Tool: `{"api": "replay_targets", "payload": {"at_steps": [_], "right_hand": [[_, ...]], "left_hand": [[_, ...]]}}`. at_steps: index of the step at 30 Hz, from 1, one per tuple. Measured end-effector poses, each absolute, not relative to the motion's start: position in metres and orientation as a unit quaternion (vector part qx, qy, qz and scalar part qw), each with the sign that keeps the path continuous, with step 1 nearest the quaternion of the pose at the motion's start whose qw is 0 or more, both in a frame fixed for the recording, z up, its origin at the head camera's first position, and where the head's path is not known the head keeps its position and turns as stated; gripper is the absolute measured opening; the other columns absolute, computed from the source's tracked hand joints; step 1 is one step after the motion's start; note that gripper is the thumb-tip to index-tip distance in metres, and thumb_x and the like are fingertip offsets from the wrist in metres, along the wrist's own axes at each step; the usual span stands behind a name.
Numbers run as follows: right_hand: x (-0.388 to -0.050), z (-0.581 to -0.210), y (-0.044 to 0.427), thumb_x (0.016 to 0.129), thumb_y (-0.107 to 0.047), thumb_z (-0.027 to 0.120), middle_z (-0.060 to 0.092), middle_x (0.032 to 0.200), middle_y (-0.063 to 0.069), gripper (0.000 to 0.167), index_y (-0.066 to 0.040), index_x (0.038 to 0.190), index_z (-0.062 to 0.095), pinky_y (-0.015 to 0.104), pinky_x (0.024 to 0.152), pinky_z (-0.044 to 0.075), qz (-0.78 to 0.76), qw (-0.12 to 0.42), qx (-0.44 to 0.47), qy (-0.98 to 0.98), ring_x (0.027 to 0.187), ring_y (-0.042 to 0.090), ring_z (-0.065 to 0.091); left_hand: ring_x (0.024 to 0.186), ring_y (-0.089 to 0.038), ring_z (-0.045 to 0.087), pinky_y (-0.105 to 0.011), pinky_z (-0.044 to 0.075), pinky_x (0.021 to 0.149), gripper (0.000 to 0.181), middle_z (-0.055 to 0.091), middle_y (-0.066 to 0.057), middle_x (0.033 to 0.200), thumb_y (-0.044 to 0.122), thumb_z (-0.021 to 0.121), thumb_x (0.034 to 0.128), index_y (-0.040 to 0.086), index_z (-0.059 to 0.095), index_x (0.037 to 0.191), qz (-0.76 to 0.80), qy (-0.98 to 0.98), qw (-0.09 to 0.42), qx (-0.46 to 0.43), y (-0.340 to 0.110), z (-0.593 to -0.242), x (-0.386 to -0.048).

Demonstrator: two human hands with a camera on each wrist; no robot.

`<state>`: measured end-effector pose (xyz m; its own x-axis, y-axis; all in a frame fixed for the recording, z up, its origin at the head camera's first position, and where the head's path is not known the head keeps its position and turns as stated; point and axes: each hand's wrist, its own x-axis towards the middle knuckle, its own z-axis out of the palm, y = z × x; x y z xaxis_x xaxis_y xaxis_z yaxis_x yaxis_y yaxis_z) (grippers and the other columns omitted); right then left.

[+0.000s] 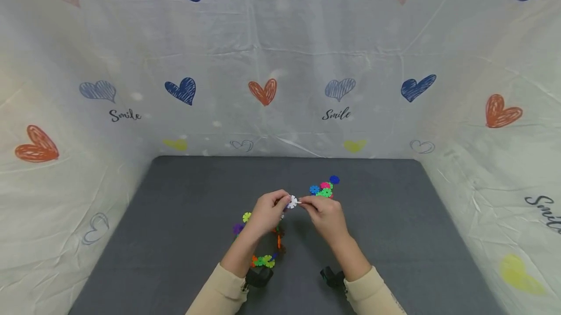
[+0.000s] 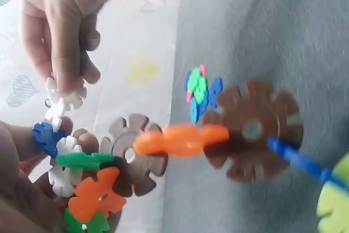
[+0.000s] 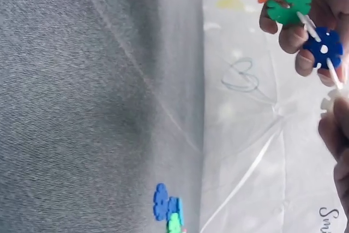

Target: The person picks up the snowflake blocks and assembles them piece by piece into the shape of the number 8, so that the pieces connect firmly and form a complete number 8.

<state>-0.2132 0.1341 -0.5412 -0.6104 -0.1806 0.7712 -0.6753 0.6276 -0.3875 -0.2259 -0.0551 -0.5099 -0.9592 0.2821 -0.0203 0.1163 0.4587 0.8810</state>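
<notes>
My left hand holds the end of a chain of slotted interlocking discs. Near its fingers in the left wrist view are a blue disc, a white disc, a green disc and an orange disc. From there the chain runs through brown discs and an orange one, hanging below the hand. My right hand pinches another white disc between thumb and finger. This disc meets the white disc set in the blue one; how firmly they join cannot be told.
Beyond the right hand, a small pile of loose blue, green and pink discs lies on the dark grey table. A white curtain with printed hearts stands behind and at both sides. Black wrist straps are on both wrists.
</notes>
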Motion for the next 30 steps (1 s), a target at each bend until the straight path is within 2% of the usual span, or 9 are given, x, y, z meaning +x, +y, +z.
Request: {"api": "replay_targets", "payload": {"at_steps": [4, 9, 14, 17, 22, 26, 30], "right_hand": [[-0.212, -0.543, 0.135, 0.07, 0.001, 0.088, 0.077, 0.081, 0.006, 0.02, -0.005, 0.087, 0.079, 0.029, 0.064, 0.059, 0.354, 0.37, 0.256, -0.82, 0.07, 0.017, 0.074], [-0.213, -0.547, 0.139, 0.07, 0.0, 0.088, 0.078, 0.081, 0.004, 0.02, -0.006, 0.087, 0.08, 0.025, 0.061, 0.057, 0.358, 0.359, 0.264, -0.821, 0.067, 0.015, 0.073], [-0.213, -0.55, 0.14, 0.069, -0.002, 0.088, 0.078, 0.081, 0.002, 0.021, -0.008, 0.087, 0.08, 0.021, 0.057, 0.054, 0.353, 0.354, 0.271, -0.823, 0.063, 0.012, 0.071], [-0.213, -0.55, 0.141, 0.068, -0.001, 0.089, 0.078, 0.083, 0.003, 0.024, -0.008, 0.09, 0.081, 0.021, 0.06, 0.056, 0.36, 0.354, 0.274, -0.818, 0.066, 0.014, 0.072], [-0.214, -0.548, 0.144, 0.07, 0.007, 0.086, 0.078, 0.093, 0.01, 0.025, -0.004, 0.092, 0.08, 0.019, 0.07, 0.057, 0.465, 0.295, 0.287, -0.784, 0.079, 0.021, 0.076], [-0.214, -0.549, 0.147, 0.075, 0.009, 0.082, 0.078, 0.091, 0.011, 0.022, -0.004, 0.092, 0.08, 0.016, 0.066, 0.056, 0.51, 0.261, 0.28, -0.771, 0.071, 0.02, 0.074], [-0.213, -0.55, 0.148, 0.076, 0.01, 0.081, 0.078, 0.086, 0.012, 0.02, -0.002, 0.092, 0.08, 0.019, 0.068, 0.057, 0.508, 0.27, 0.284, -0.767, 0.071, 0.021, 0.075]], "left_hand": [[0.067, -0.016, 0.057, -0.03, 0.048, 0.06, 0.024, 0.065, -0.012, 0.086, 0.027, 0.052, 0.1064, 0.014, 0.071, 0.096, 0.531, 0.834, 0.098, 0.115, -0.053, -0.51, -0.225], [0.061, -0.016, 0.054, -0.027, 0.044, 0.054, 0.026, 0.064, -0.019, 0.086, 0.025, 0.051, 0.107, 0.012, 0.071, 0.096, 0.538, 0.827, 0.116, 0.117, -0.053, -0.51, -0.225], [0.06, -0.016, 0.054, -0.028, 0.045, 0.054, 0.025, 0.062, -0.014, 0.083, 0.026, 0.051, 0.1071, 0.014, 0.07, 0.096, 0.545, 0.822, 0.124, 0.106, -0.052, -0.514, -0.224], [0.063, -0.018, 0.057, -0.031, 0.049, 0.057, 0.025, 0.063, -0.011, 0.085, 0.026, 0.051, 0.1069, 0.013, 0.07, 0.097, 0.559, 0.813, 0.128, 0.098, -0.052, -0.518, -0.224], [0.066, -0.019, 0.056, -0.032, 0.049, 0.06, 0.025, 0.062, -0.006, 0.086, 0.028, 0.052, 0.1065, 0.013, 0.072, 0.101, 0.578, 0.8, 0.138, 0.079, -0.052, -0.519, -0.224], [0.065, -0.019, 0.054, -0.032, 0.047, 0.059, 0.025, 0.063, -0.007, 0.085, 0.029, 0.054, 0.1055, 0.013, 0.072, 0.1, 0.577, 0.801, 0.142, 0.077, -0.052, -0.518, -0.224], [0.066, -0.019, 0.054, -0.031, 0.046, 0.06, 0.025, 0.064, -0.008, 0.085, 0.029, 0.055, 0.1049, 0.012, 0.072, 0.099, 0.58, 0.797, 0.147, 0.075, -0.052, -0.517, -0.223]]}}
